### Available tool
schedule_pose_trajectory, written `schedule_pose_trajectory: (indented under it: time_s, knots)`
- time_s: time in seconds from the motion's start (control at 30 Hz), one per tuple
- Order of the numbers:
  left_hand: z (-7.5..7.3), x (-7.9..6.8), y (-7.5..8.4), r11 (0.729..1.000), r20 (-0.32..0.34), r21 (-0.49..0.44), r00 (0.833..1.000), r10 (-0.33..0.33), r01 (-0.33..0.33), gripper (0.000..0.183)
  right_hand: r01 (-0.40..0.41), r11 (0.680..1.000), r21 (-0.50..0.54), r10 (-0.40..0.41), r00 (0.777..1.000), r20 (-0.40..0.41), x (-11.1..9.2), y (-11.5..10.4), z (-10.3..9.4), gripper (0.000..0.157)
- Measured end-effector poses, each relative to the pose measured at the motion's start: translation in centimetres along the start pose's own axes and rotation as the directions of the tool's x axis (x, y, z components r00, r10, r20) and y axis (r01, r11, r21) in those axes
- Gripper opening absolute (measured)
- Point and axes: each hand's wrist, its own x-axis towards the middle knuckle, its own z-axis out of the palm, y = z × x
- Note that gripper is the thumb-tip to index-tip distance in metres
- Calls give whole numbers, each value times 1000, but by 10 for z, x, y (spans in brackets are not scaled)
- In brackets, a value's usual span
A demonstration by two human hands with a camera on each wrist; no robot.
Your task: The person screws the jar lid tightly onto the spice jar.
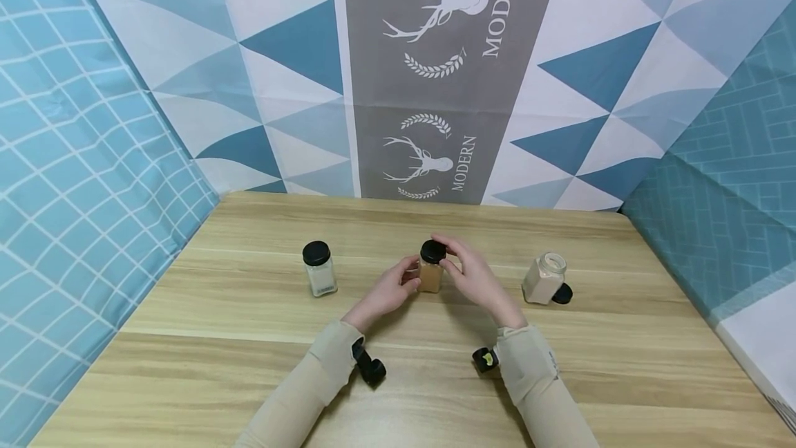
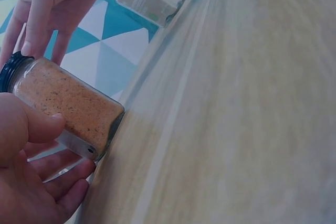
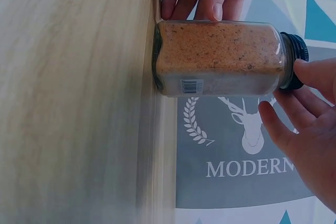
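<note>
A square glass spice jar of orange-brown seasoning stands upright on the wooden table. My left hand holds its body from the left, thumb and fingers on either side of the glass. With thumb and fingers, my right hand grips the black lid, which sits on the jar's mouth. A small barcode label shows low on the glass in the right wrist view.
To the left stands a lidded jar of pale contents. An uncapped jar of light powder stands at the right, a loose black lid beside it. Patterned cloth walls border the table.
</note>
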Motion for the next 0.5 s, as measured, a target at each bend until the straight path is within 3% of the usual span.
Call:
schedule_pose_trajectory:
  time_s: [0.17, 0.4, 0.5]
  knots:
    - [0, 0, 2, 1000, 8, -1, 1000, -9, 9, 49, -7, 1000, 10, 7, 1000, 7, 0, 0, 0, 44]
    - [-2, -2, 2, 999, 3, 27, 1000, 24, -25, 49, 48, 998, 50, -50, 998, 45, 1, -2, 2, 46]
    - [-1, -1, 1, 999, 15, -2, 999, 38, -38, 48, 22, 999, 50, -24, 999, 37, 0, -2, 1, 45]
